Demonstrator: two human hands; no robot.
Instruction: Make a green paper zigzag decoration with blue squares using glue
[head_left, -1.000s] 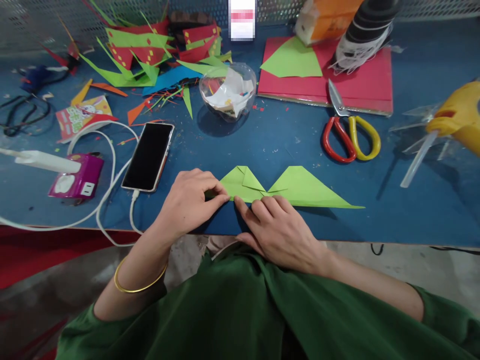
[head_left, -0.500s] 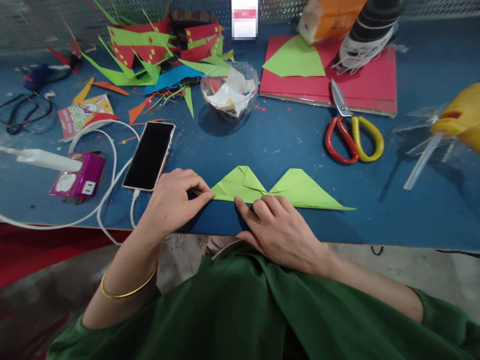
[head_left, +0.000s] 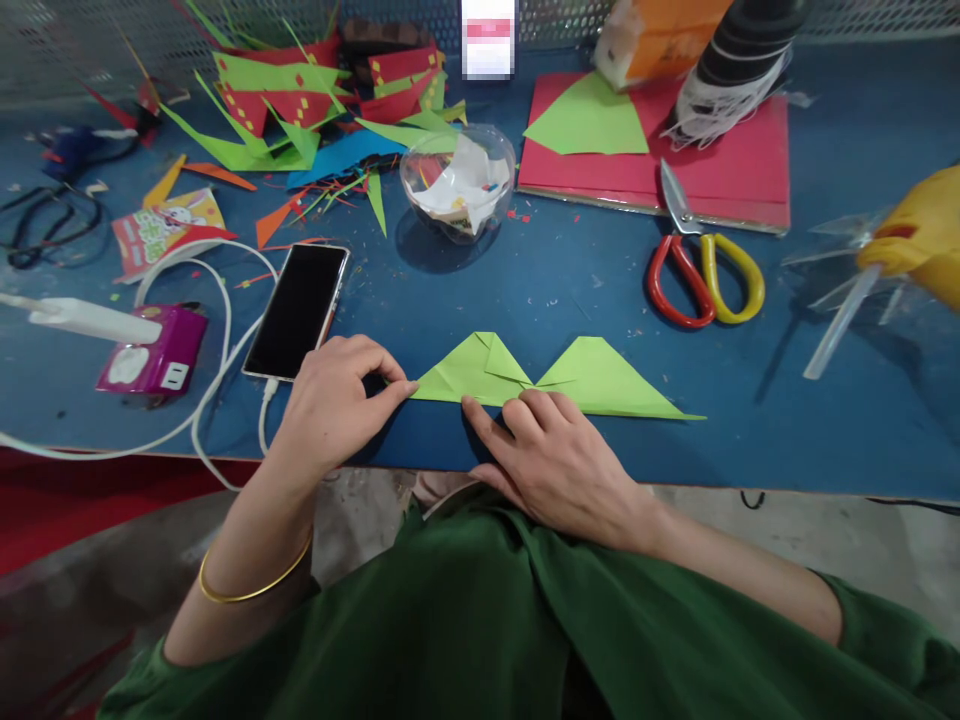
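A lime-green sheet of paper [head_left: 615, 383], folded into a long strip with two flat-topped peaks, lies near the front edge of the table. Its left tip is pinched between the thumb and index finger of my left hand [head_left: 337, 400]. Over the middle of its lower edge rests my right hand [head_left: 551, 450], index finger pressing the fold while the other fingers curl onto the paper. The right thumb points toward the table edge. Part of the lower edge is hidden under the right fingers.
Beside my left hand lies a phone [head_left: 298, 310] on a white cable, near a purple adapter [head_left: 154, 350]. Scissors [head_left: 686, 265] lie at right, below red paper sheets [head_left: 720, 180]. A clear bowl [head_left: 420, 205] holds scraps. A yellow glue gun [head_left: 915, 235] is far right.
My left thumb and fingertip have slid slightly left along the paper's left end. The right index fingertip has shifted a little left. The paper stays almost in place.
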